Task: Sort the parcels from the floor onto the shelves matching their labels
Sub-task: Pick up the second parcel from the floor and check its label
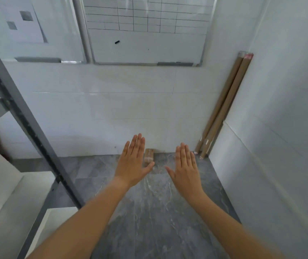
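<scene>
step: reaching for pickup, judged | left hand [133,161] and right hand [186,166]: fingers straight, holding nothing | parcel [149,157]: on floor [149,212] against wall, beyond hands | next: grasp it, read label, match shelf [43,186]

Floor [149,212] glossy marbled stone; rack post [18,109] grey metal; tubes [224,105] probably cardboard.

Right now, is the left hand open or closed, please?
Open: the left hand has straight fingers spread flat above the floor, holding nothing.
</scene>
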The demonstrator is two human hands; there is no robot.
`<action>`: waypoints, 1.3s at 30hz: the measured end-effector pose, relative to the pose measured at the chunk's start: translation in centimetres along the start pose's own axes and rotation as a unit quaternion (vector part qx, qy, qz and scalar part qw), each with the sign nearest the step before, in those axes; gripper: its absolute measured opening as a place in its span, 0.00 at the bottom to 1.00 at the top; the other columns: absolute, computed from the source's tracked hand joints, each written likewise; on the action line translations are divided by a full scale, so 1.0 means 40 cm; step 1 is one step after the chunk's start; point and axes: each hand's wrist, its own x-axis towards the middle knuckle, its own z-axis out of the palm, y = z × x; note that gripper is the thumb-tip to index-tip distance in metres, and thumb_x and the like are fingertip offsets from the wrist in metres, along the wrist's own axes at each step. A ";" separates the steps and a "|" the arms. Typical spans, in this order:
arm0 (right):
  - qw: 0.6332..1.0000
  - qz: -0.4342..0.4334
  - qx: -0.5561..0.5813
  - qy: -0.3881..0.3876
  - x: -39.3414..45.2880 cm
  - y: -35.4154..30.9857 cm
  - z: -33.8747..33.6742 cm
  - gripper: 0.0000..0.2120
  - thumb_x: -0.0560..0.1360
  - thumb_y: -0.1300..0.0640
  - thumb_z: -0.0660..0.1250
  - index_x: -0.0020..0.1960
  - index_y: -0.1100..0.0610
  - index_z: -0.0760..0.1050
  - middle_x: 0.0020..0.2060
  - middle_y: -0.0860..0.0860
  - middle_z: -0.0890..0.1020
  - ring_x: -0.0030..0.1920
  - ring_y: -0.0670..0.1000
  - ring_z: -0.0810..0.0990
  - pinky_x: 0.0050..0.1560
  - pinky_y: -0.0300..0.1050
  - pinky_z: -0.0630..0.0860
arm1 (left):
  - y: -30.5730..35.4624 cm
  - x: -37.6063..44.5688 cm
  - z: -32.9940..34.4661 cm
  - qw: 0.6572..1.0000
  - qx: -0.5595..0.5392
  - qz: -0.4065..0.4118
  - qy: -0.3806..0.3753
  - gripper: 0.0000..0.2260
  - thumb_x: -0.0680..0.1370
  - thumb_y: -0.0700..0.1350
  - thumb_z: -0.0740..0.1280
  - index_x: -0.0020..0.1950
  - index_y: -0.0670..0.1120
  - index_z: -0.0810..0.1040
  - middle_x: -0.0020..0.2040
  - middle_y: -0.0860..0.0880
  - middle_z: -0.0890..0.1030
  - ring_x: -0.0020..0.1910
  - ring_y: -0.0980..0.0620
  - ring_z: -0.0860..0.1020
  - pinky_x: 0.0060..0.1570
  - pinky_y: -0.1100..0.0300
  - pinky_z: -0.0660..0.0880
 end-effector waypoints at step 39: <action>0.985 -0.044 0.056 -0.154 0.940 0.195 0.823 0.40 0.84 0.38 0.42 0.75 0.69 0.69 0.74 0.65 0.72 0.74 0.63 0.73 0.72 0.59 0.65 | -0.336 0.944 0.618 0.987 -0.001 -0.107 -0.124 0.43 0.78 0.69 0.38 0.81 0.38 0.50 0.81 0.41 0.52 0.81 0.45 0.50 0.79 0.48 0.49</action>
